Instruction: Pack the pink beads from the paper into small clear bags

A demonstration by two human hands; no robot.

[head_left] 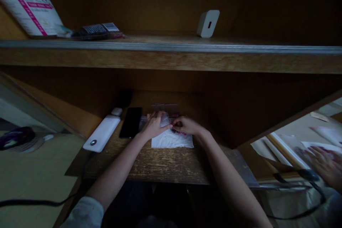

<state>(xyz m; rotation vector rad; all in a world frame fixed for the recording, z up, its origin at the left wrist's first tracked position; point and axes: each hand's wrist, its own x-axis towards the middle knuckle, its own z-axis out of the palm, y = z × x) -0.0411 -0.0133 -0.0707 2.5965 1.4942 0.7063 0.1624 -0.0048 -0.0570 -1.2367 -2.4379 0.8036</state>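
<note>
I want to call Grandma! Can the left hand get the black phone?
Probably yes: the left hand is right beside the phone, with nothing big between them.

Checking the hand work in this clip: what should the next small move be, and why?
Probably the right hand should ease the small pink-and-dark item away from the clear plastic wrap, since its fingers are at that item while the left hand presses the wrap down over the white tissue.

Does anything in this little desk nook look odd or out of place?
The white-and-pink package on the upper shelf stands out: it leans at a slant instead of sitting flat, beside a flat packet. Its top runs out of view.
</note>
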